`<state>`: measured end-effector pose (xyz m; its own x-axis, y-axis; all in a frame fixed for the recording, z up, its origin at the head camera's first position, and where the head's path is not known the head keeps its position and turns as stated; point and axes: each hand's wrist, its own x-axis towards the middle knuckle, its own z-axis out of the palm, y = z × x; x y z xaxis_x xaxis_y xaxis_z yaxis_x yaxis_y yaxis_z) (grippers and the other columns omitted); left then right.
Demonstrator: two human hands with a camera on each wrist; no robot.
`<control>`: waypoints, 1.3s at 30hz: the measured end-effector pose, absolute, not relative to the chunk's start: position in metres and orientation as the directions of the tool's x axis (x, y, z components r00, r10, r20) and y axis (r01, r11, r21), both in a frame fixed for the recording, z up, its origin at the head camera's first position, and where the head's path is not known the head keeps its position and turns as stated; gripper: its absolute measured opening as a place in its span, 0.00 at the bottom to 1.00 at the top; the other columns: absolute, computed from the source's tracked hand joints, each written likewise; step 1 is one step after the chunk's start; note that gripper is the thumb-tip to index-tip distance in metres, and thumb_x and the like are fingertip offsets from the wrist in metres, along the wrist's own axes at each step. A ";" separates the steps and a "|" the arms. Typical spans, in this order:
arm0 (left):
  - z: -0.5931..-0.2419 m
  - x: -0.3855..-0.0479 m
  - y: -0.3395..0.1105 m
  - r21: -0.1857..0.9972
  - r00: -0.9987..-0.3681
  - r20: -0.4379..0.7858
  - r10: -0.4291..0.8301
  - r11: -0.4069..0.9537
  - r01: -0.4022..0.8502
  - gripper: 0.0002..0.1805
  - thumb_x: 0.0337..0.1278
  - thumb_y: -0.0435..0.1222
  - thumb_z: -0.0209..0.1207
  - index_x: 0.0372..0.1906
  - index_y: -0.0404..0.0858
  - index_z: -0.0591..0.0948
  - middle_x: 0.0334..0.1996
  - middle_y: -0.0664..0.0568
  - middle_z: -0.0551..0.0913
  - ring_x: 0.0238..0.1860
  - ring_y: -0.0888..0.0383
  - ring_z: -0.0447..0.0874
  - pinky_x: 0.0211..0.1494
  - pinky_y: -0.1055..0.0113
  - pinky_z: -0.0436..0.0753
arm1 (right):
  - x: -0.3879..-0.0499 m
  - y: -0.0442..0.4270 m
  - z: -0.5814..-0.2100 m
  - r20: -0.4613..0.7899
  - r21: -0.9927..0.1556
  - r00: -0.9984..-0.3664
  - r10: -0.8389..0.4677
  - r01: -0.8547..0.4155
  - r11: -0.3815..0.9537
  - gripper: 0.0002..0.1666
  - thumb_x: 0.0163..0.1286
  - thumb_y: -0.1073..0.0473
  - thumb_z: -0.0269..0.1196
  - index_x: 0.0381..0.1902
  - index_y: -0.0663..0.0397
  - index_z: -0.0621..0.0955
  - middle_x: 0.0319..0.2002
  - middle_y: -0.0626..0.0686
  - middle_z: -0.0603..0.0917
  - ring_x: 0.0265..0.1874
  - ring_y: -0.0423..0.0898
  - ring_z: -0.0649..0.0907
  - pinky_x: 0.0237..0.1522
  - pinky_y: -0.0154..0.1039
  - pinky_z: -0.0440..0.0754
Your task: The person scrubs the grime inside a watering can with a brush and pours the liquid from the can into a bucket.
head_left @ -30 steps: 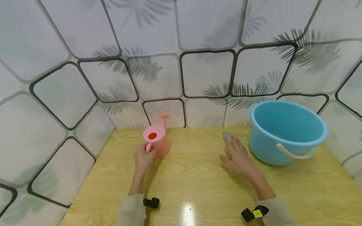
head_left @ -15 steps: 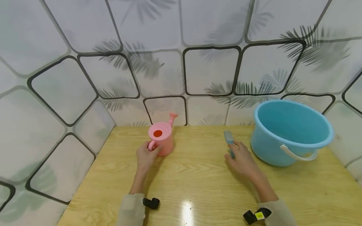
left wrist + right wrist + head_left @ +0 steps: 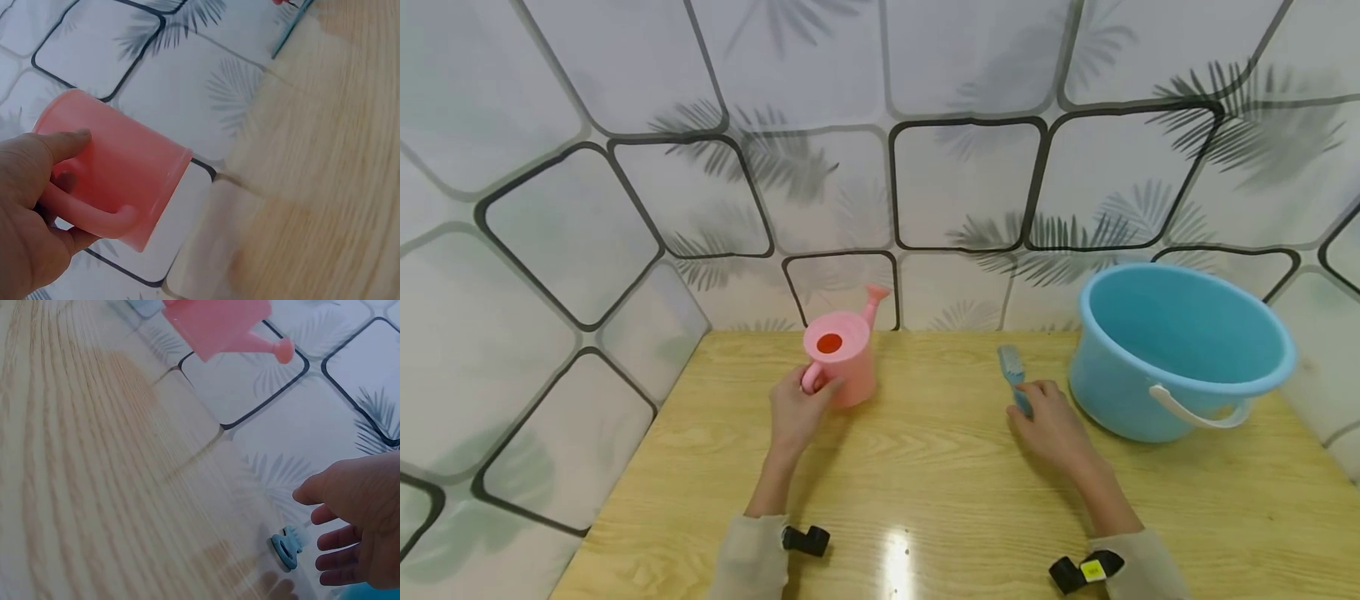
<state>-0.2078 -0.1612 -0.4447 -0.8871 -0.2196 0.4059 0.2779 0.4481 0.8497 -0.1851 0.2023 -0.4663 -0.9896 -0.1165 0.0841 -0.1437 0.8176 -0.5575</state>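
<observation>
In the head view my left hand grips the pink watering can by its handle; the can looks slightly raised from the tabletop. The left wrist view shows the thumb of that hand against the side of the can, with fingers round the handle. On the right, a small blue brush lies on the table, its handle partly behind the fingertips of my right hand. The right wrist view has this hand with relaxed, slightly bent fingers beside the brush, a gap between them.
A large light-blue bucket with a white handle stands right of my right hand. The wooden table meets a patterned wall covering at the back and left.
The watering can has shifted right and slightly upward in my left hand. My right hand has drawn back from over the brush, and its fingers have bent more, uncovering the brush head.
</observation>
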 end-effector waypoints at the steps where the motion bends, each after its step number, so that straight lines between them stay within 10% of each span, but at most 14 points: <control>1: -0.442 -0.207 -0.160 0.853 -0.887 0.406 -0.219 0.438 0.282 0.13 0.46 0.32 0.75 0.30 0.29 0.82 0.21 0.49 0.76 0.25 0.56 0.71 0.26 0.71 0.69 | -0.185 0.203 -0.466 0.087 -0.557 -0.990 -0.114 -0.143 0.818 0.28 0.76 0.55 0.55 0.65 0.70 0.71 0.61 0.74 0.68 0.59 0.71 0.71 0.57 0.66 0.71; 32: -0.427 -0.173 -0.092 0.808 -0.857 0.516 -0.004 0.334 0.485 0.13 0.42 0.24 0.74 0.32 0.32 0.81 0.24 0.48 0.75 0.27 0.58 0.68 0.28 0.73 0.67 | -0.193 0.208 -0.469 -0.070 -0.444 -0.996 0.060 0.084 0.892 0.25 0.73 0.46 0.57 0.42 0.68 0.78 0.35 0.62 0.79 0.30 0.55 0.80 0.29 0.53 0.77; 39: -0.406 -0.158 -0.080 0.656 -0.710 0.702 0.061 0.333 0.677 0.15 0.34 0.16 0.73 0.24 0.26 0.76 0.26 0.37 0.81 0.44 0.35 0.84 0.55 0.46 0.81 | -0.194 0.208 -0.465 -0.068 -0.443 -0.996 0.055 0.079 0.893 0.16 0.71 0.54 0.55 0.35 0.64 0.76 0.28 0.58 0.76 0.24 0.52 0.76 0.23 0.48 0.72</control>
<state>-0.1580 -0.0797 -0.4057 -0.7098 0.0610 0.7017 0.6773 0.3328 0.6562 -0.1942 0.2076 -0.4651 -0.9962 0.0545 -0.0679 0.0791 0.8931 -0.4429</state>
